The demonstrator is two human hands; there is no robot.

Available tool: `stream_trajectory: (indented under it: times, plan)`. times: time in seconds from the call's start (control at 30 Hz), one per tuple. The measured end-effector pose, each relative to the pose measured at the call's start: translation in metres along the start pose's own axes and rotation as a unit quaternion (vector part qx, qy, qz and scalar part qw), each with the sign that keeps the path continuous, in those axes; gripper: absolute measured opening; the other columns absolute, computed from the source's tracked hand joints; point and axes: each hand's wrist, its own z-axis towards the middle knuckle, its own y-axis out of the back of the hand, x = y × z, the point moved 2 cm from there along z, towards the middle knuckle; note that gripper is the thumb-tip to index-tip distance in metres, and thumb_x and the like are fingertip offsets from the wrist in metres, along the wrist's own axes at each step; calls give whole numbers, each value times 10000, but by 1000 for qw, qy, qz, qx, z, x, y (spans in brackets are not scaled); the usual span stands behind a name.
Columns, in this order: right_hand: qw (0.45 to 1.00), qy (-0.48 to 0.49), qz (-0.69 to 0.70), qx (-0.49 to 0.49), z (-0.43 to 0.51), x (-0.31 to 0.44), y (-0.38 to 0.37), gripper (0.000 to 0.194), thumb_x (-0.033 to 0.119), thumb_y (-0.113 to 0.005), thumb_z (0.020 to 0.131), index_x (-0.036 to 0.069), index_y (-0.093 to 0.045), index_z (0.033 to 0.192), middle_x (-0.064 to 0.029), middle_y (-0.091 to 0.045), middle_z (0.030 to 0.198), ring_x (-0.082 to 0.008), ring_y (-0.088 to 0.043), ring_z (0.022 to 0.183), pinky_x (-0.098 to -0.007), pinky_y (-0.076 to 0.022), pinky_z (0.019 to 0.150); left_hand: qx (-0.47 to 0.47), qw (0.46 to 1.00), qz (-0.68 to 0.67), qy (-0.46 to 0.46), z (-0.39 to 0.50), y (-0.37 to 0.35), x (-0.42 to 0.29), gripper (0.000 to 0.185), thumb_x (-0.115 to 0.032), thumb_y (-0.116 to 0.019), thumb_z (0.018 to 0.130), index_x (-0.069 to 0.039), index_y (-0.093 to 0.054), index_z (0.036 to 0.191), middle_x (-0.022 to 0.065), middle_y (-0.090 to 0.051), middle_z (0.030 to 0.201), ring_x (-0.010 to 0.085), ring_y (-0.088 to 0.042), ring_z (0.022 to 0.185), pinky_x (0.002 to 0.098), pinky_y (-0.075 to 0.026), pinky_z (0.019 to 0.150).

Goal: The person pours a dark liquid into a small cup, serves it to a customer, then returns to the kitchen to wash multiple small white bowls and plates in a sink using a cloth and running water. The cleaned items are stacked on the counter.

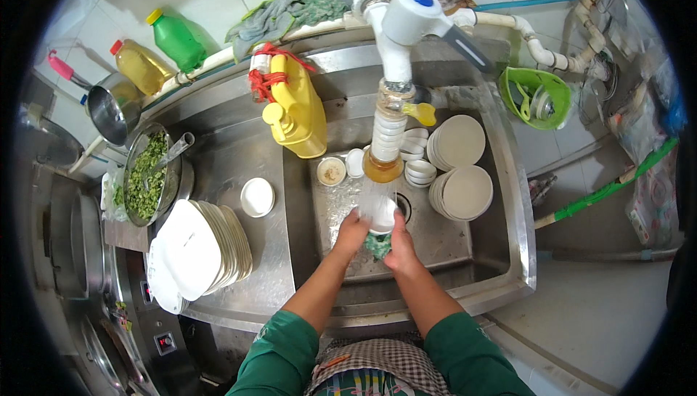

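Observation:
Water runs from the white faucet [387, 137] onto a small white bowl [383, 216] above the sink floor. My left hand [351, 232] grips the bowl's left side, slightly blurred. On the opposite side, my right hand [402, 241] holds the same bowl. A green scrubbing cloth [378, 246] shows below it, between my hands; which hand holds the cloth is hard to tell. Beyond my hands, small white bowls [420, 171] are stacked by two piles of round plates [460, 193]. A small dish with brown residue [331, 171] sits at the sink's left back.
On the left drainboard [267, 246] stand a tall stack of white plates [199, 249], a single white dish [257, 197] and a yellow jug [297, 107]. A bowl of chopped greens [147, 178] is farther left. A green basket [509, 77] hangs at right.

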Motion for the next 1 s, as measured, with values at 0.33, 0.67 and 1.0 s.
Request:
stream_trajectory:
  times: [0.33, 0.67, 1.0]
  plan:
    - [706, 235, -668, -7, -70, 65, 47, 368, 315, -646, 886, 20, -655, 1107, -217, -651, 1045, -390, -621, 987, -423, -477, 859, -407, 902, 17, -143, -35, 122, -65, 199, -111, -603, 916, -56, -674, 1093, 83, -604, 761, 206, -562, 645, 341, -480, 575]
    - [565, 362, -723, -165, -156, 101, 102, 382, 218, -664, 868, -35, -620, 1152, -230, -572, 1238, -413, -544, 1119, -467, -435, 966, -385, 819, -422, 53, -25, 177, -22, 210, -69, -516, 985, 63, -472, 1143, 165, -608, 952, 244, -640, 698, 344, -592, 570]
    - [506, 409, -737, -181, -180, 109, 118, 346, 143, -648, 837, -24, -615, 1138, -175, -526, 1290, -381, -492, 1156, -481, -411, 980, -245, 853, -453, 81, -30, 130, -21, 310, -198, -625, 953, 21, -510, 1140, 144, -613, 936, 268, -633, 748, 412, -593, 648]
